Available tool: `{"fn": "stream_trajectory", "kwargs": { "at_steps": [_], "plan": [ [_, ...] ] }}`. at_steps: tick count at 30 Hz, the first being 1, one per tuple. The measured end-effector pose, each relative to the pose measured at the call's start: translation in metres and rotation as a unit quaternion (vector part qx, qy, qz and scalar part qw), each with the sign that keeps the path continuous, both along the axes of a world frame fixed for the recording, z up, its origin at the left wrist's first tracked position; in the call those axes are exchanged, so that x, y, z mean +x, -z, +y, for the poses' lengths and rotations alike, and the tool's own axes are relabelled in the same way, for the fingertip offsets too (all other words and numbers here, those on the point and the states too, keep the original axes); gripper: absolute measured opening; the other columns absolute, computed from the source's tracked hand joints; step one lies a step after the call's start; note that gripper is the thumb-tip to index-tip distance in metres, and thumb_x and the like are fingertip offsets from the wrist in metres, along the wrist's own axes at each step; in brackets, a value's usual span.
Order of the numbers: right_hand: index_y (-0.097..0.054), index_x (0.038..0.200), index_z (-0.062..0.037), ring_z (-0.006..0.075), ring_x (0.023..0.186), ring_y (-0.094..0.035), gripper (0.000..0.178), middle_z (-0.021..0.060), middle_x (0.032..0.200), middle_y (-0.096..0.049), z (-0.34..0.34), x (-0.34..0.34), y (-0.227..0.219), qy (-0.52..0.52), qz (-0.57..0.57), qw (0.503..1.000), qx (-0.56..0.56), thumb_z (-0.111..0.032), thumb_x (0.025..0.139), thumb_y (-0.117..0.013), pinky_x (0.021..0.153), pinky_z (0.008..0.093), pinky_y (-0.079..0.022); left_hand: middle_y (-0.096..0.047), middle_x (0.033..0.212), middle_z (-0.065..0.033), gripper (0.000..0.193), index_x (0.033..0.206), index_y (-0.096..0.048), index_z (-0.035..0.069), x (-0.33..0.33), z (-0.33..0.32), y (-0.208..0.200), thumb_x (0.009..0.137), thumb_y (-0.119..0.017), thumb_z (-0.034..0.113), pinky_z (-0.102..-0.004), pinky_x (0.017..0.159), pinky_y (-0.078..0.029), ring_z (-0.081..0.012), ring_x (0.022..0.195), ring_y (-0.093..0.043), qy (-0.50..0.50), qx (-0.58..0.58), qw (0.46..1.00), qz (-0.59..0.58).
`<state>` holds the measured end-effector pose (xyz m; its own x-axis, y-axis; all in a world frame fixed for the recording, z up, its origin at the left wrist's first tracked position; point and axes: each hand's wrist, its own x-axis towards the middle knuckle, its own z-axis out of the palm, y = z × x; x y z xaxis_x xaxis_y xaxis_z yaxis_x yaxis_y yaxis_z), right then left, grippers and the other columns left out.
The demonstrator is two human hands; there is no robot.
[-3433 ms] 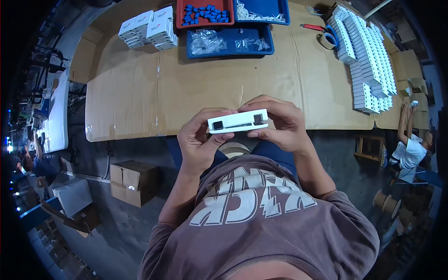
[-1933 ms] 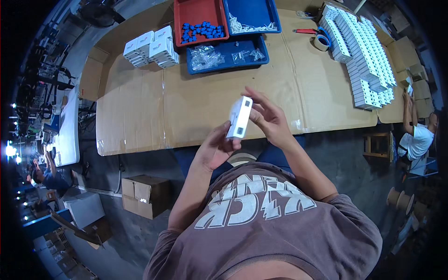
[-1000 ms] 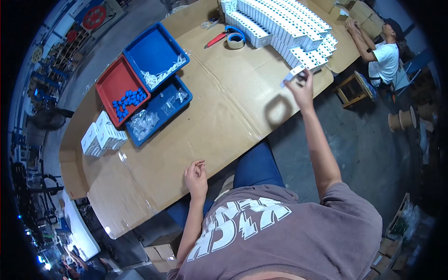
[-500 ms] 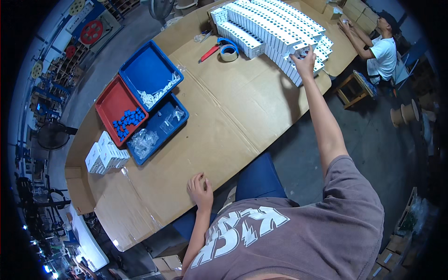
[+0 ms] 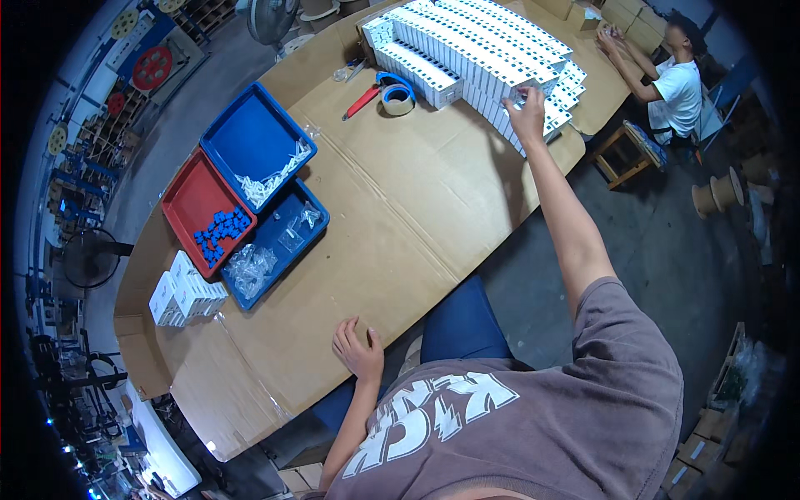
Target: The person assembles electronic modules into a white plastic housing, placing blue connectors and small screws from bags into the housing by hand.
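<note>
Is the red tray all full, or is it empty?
Neither. The red tray is partly filled: small blue pieces lie bunched at one end, and the other end shows bare red.

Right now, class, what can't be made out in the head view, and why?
Head view:
Whether the right hand holds a box: its fingers cover the spot.
Palm of the left hand: turned away.
Far end of the white stack: cut off by the upper edge.
Exact shapes of clear plastic pieces: too small, tangled.
Co-worker's hands: too small to tell their contents.
</note>
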<state>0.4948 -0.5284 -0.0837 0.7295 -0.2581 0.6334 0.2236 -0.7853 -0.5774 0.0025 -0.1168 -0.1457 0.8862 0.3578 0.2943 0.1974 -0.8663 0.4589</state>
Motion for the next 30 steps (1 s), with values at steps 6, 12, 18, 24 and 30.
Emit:
{"fn": "stream_trajectory", "kwargs": {
  "at_steps": [6, 12, 18, 24, 30],
  "plan": [
    [-0.06, 0.12, -0.0019, 0.0364, 0.113, -0.061, 0.053, 0.0186, 0.117, -0.058, 0.012, -0.019, -0.01, -0.016, 0.005, 1.0, 0.013, -0.024, 0.08, -0.087, 0.095, 0.0436, -0.051, -0.06, 0.126, -0.0115, 0.039, 0.122, -0.062, 0.006, -0.002, -0.001, -0.001, 0.088, -0.069, 0.024, -0.049, 0.108, -0.037, -0.0328, 0.124, -0.053, 0.0, 0.009, 1.0, -0.008],
    [-0.06, 0.127, 0.0019, 0.0313, 0.111, -0.061, 0.048, 0.0187, 0.119, -0.063, 0.025, -0.053, -0.002, -0.098, -0.029, 0.992, 0.078, -0.017, 0.088, -0.078, 0.096, 0.04, -0.048, -0.06, 0.124, -0.0129, 0.04, 0.122, -0.063, 0.008, -0.005, 0.011, -0.006, 0.086, -0.071, 0.022, -0.0481, 0.107, -0.039, -0.0338, 0.123, -0.053, -0.007, -0.023, 0.999, -0.044],
    [-0.06, 0.126, 0.0048, 0.0279, 0.111, -0.064, 0.032, 0.0171, 0.12, -0.064, 0.098, -0.186, 0.013, -0.136, 0.062, 0.984, 0.096, -0.001, 0.095, -0.066, 0.103, 0.0384, -0.049, -0.061, 0.12, -0.0151, 0.035, 0.118, -0.063, 0.004, -0.026, 0.051, -0.003, 0.084, -0.071, 0.013, -0.0453, 0.1, -0.046, -0.0357, 0.117, -0.057, -0.11, -0.097, 0.979, -0.139],
    [-0.064, 0.117, 0.0021, 0.0231, 0.105, -0.064, 0.022, 0.0121, 0.111, -0.067, 0.25, -0.244, -0.014, -0.294, 0.074, 0.944, 0.132, 0.0, 0.095, -0.064, 0.098, 0.0363, -0.05, -0.061, 0.117, -0.0149, 0.031, 0.113, -0.062, 0.006, -0.077, 0.181, 0.002, 0.084, -0.071, 0.012, -0.0496, 0.097, -0.046, -0.0369, 0.115, -0.057, -0.267, -0.073, 0.951, -0.136],
    [-0.066, 0.112, 0.0024, 0.0177, 0.1, -0.069, 0.015, 0.011, 0.104, -0.073, 0.429, -0.235, -0.112, -0.532, 0.1, 0.837, 0.084, 0.0, 0.097, -0.065, 0.092, 0.0304, -0.052, -0.057, 0.123, -0.0191, 0.036, 0.12, -0.059, 0.004, -0.076, 0.263, 0.008, 0.088, -0.069, 0.016, -0.0528, 0.105, -0.039, -0.0396, 0.12, -0.052, -0.366, -0.024, 0.924, -0.11]
  ]
}}
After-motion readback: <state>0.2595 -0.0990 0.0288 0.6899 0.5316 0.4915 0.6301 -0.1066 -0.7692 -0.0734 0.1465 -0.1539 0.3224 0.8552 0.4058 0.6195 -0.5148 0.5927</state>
